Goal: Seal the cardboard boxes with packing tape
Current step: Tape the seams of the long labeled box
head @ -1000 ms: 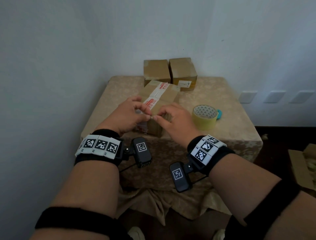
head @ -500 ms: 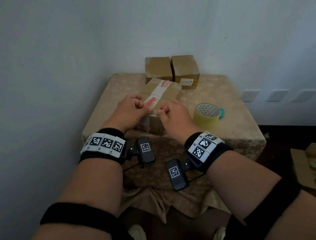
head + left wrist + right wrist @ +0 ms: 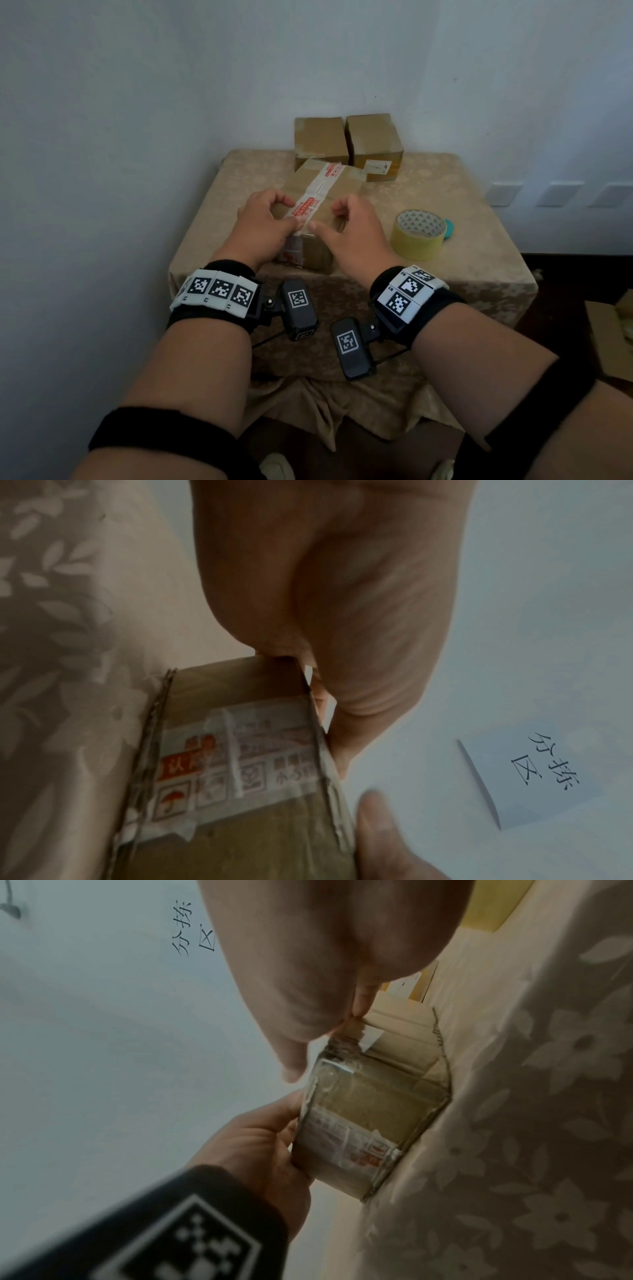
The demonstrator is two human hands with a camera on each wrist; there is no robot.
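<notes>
A cardboard box (image 3: 342, 185) lies mid-table with a white, red-printed tape strip (image 3: 317, 192) running along its top and down the near face (image 3: 246, 767). My left hand (image 3: 263, 226) grips the near left top corner, fingers curled over the top and thumb on the tape at the near edge. My right hand (image 3: 349, 233) holds the near right corner: curled fingertips on the top edge (image 3: 356, 1012), thumb stretched toward the tape end. A yellow packing tape roll (image 3: 418, 236) stands to the right of the box, in neither hand.
Two more cardboard boxes (image 3: 320, 140) (image 3: 373, 144) stand side by side at the back against the wall. A teal object (image 3: 448, 229) peeks from behind the roll. The cloth-covered table (image 3: 462, 260) sits in a corner. An open carton (image 3: 613, 329) is on the floor, right.
Both hands met in a pinch over the tape at the box's near top edge. They have since drawn apart, left toward the left corner and right toward the right corner.
</notes>
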